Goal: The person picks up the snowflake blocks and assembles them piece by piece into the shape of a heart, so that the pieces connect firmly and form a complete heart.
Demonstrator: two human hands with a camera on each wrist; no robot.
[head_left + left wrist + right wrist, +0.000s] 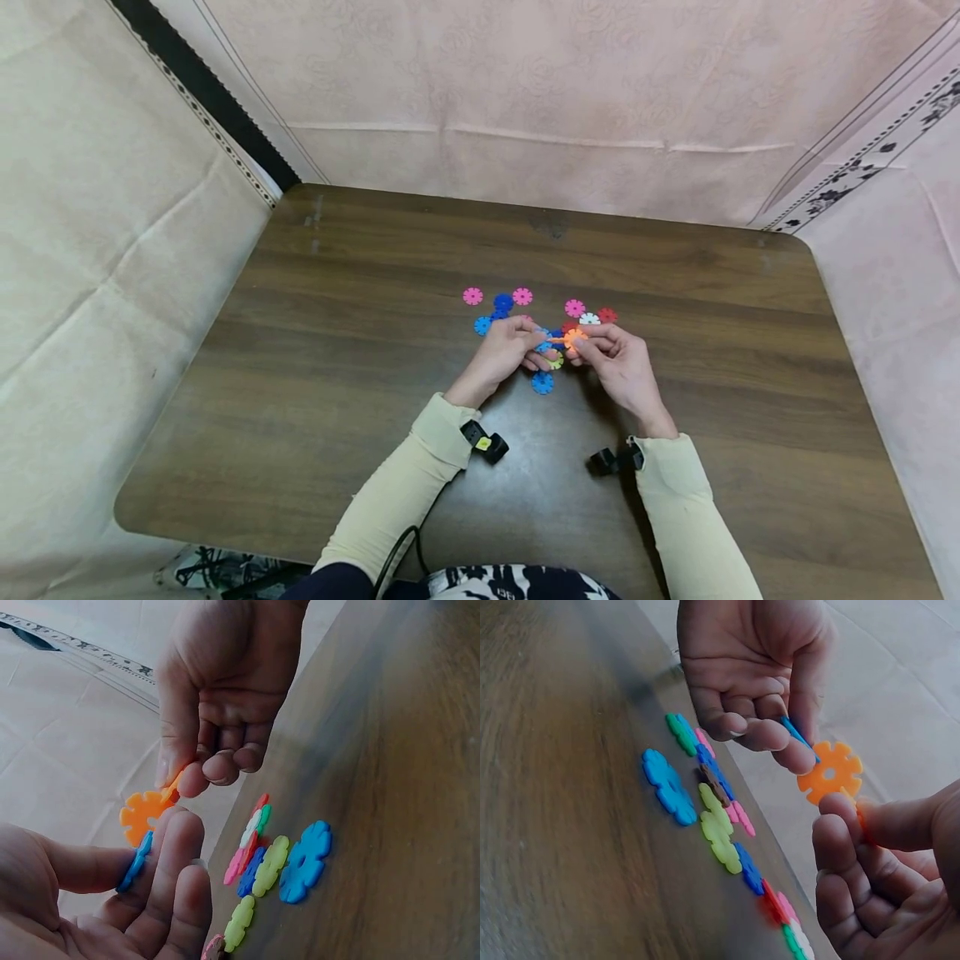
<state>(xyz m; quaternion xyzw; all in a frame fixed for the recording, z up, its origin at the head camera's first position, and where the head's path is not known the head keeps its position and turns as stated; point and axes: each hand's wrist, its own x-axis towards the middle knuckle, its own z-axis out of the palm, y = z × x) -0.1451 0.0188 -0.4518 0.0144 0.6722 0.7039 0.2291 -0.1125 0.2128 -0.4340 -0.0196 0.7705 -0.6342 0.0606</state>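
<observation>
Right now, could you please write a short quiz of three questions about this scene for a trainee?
1. True or false: the right hand pinches an orange disc.
2. Which colour is the disc held by the left hand? A) blue B) white C) red
3. Fill in: the loose light blue disc lies flat on the ____.

Key: 1 true; 2 A, the blue disc; 3 table.

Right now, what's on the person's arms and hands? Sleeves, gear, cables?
Both arms wear long, snug cream fabric sleeves to the wrist: left sleeve, right sleeve. The left hand and right hand are bare. A small black camera unit sits at each wrist, the left one with a yellow mark, the right one. A black cable runs beneath the left forearm.
</observation>
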